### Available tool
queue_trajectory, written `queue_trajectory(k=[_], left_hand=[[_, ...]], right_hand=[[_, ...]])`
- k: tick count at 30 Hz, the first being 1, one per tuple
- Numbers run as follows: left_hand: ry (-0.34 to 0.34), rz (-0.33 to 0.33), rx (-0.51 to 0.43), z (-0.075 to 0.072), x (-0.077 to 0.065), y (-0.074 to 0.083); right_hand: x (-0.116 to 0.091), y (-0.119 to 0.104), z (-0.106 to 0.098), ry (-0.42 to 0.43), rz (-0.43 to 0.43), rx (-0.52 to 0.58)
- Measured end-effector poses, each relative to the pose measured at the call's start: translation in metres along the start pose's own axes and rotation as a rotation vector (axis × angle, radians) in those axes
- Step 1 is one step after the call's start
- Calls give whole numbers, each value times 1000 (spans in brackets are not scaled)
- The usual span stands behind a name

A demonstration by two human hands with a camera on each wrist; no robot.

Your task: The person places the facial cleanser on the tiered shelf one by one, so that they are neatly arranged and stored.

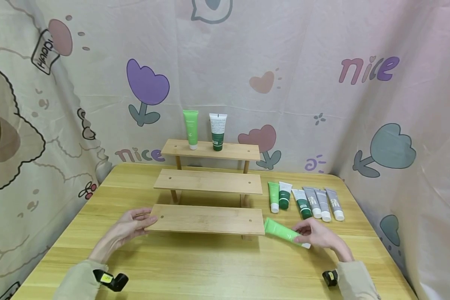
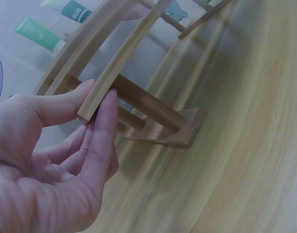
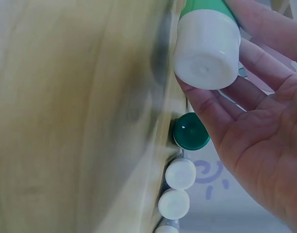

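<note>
My left hand point(image 1: 133, 225) pinches the left end of the bottom step of a three-tier wooden display stand point(image 1: 210, 218); in the left wrist view the thumb lies on top of the board point(image 2: 122, 60) and fingers are beneath. My right hand point(image 1: 316, 234) grips a light green tube point(image 1: 281, 230) near its white cap, the tube's flat end beside the right end of the bottom step. The white cap point(image 3: 206, 48) fills the top of the right wrist view. On the top step stand a green tube point(image 1: 191, 129) and a white and dark green tube point(image 1: 218, 131), both cap down.
Right of the stand, several tubes lie on the wooden table point(image 1: 210, 271) in a row: a light green tube point(image 1: 273, 196), white and dark green ones point(image 1: 303, 204), and grey ones point(image 1: 334, 204). A printed curtain point(image 1: 292, 37) hangs behind and at both sides.
</note>
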State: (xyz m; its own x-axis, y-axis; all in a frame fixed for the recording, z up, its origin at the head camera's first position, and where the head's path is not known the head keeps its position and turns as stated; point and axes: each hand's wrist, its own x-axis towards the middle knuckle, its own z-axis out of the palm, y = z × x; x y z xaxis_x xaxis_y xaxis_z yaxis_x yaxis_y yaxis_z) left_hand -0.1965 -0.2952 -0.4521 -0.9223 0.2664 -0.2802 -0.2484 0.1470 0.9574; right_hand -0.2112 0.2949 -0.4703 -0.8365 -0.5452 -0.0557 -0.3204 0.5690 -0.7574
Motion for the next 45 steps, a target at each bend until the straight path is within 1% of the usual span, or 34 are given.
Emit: queue_trajectory(k=[5, 10, 15, 22, 26, 32, 38, 45], left_hand=[[4, -1, 12, 0, 0, 0], [-2, 5, 17, -1, 0, -1], [-9, 7, 14, -2, 0, -2], [-4, 7, 16, -2, 0, -3], [-2, 7, 17, -2, 0, -3], [-7, 12, 8, -2, 0, -3], [-9, 17, 5, -1, 0, -3], [-13, 19, 6, -1, -1, -3]], right_hand=[[2, -3, -3, 30, -3, -6], [7, -5, -6, 96, -2, -54], [12, -7, -7, 158, -33, -101], [17, -11, -9, 214, -44, -139], [21, -14, -8, 262, -46, -157], [26, -20, -7, 335, -19, -152], [33, -26, -6, 432, -5, -156], [43, -32, -6, 514, -33, -124]])
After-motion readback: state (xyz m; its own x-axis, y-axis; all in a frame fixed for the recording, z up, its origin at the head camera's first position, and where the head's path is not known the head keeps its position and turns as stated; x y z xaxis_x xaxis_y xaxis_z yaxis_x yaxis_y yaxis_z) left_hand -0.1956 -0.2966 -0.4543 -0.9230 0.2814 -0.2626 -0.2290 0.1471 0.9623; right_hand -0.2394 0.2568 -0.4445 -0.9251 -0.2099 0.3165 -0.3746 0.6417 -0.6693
